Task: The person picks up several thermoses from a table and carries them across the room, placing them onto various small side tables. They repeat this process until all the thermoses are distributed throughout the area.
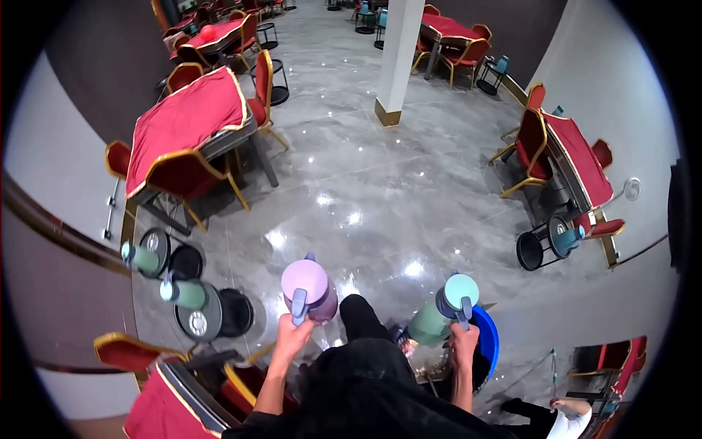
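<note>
My left hand (291, 336) grips the handle of a purple thermos jug (310, 288), held upright in front of me. In my right hand (463, 338) is a green thermos jug (442, 311) with a pale green lid, tilted to the left, gripped by its handle. Below the green jug stands a blue bucket (488, 338), partly hidden by my arm and body. Both jugs hang above the glossy grey floor.
Two green jugs (184, 293) rest on round black stands at the left. Red-covered tables (186, 121) with red-and-gold chairs stand left, right (581, 157) and far back. A white pillar (398, 51) rises ahead. Another person's hand (567, 406) shows at bottom right.
</note>
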Demonstrator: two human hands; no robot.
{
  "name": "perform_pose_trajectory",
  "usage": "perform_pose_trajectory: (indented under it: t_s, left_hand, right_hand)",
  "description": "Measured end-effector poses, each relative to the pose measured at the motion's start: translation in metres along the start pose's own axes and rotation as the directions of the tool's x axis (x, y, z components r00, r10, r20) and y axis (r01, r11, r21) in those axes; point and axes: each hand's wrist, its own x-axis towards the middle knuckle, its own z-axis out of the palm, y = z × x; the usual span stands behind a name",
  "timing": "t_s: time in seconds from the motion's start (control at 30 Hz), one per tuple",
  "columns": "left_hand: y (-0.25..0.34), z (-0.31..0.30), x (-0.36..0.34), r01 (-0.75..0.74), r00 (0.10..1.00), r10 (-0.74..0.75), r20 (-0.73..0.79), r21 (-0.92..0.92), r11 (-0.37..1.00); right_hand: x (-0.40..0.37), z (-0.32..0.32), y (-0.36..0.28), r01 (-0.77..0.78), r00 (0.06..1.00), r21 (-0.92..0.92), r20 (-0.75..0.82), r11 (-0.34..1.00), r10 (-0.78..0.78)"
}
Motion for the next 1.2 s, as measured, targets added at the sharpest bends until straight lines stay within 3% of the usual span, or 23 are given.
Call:
perform_pose_trajectory:
  t_s: [0.17, 0.3, 0.33, 0.37, 0.5, 0.63, 0.77, 0.9, 1.0, 1.03, 1.1, 1.2]
  left_hand:
    - [0.045, -0.008, 0.212, 0.056, 0.997, -0.062, -0.038, -0.155, 0.986]
    - [0.092, -0.005, 0.358, 0.082, 0.984, -0.110, -0.143, -0.186, 0.979]
    - [0.108, -0.007, 0.389, 0.096, 0.975, -0.132, -0.178, -0.197, 0.976]
    - [0.140, -0.012, 0.445, 0.094, 0.956, -0.149, -0.253, -0.218, 0.971]
    - [0.192, -0.027, 0.571, 0.110, 0.948, -0.183, -0.259, -0.274, 0.955]
    - [0.244, -0.016, 0.732, 0.109, 0.928, -0.114, -0.354, -0.035, 0.993]
    - [0.280, -0.035, 0.913, 0.168, 0.914, -0.219, -0.341, -0.173, 0.970]
    - [0.353, -0.026, 1.085, 0.088, 0.968, -0.069, -0.243, 0.071, 0.994]
    - [0.418, -0.021, 1.214, 0.033, 0.976, -0.002, -0.217, 0.140, 0.990]
    - [0.439, -0.018, 1.257, 0.082, 0.974, -0.087, -0.207, -0.033, 0.996]
    - [0.466, -0.021, 1.345, 0.023, 0.986, -0.051, -0.161, -0.171, 0.985]
    - [0.500, -0.027, 1.482, 0.003, 0.982, -0.046, -0.185, -0.226, 0.974]
  right_hand:
    - [0.170, 0.096, -0.008, 0.007, 0.995, -0.163, -0.096, 0.987, -0.023]
    - [0.294, 0.199, -0.069, -0.075, 0.984, -0.051, -0.163, 0.996, 0.066]
    - [0.330, 0.223, -0.079, -0.062, 0.982, -0.102, -0.182, 0.993, 0.043]
    - [0.374, 0.289, -0.147, -0.122, 0.987, 0.049, -0.098, 0.991, 0.126]
    - [0.498, 0.415, -0.216, -0.100, 0.995, 0.006, -0.014, 0.995, 0.100]
    - [0.629, 0.527, -0.287, -0.077, 0.992, -0.015, 0.099, 0.997, 0.078]
    - [0.752, 0.642, -0.348, -0.020, 0.994, -0.035, 0.105, 0.999, 0.023]
    - [0.857, 0.732, -0.424, 0.027, 1.000, -0.054, 0.006, 0.998, -0.026]
    - [0.930, 0.803, -0.479, 0.021, 1.000, -0.049, -0.015, 0.999, -0.021]
    - [0.960, 0.831, -0.495, 0.018, 1.000, -0.053, -0.025, 0.998, -0.019]
    - [1.021, 0.882, -0.515, 0.007, 1.000, -0.060, -0.029, 0.998, -0.009]
    - [1.122, 0.967, -0.556, -0.011, 1.000, -0.005, 0.001, 1.000, 0.011]
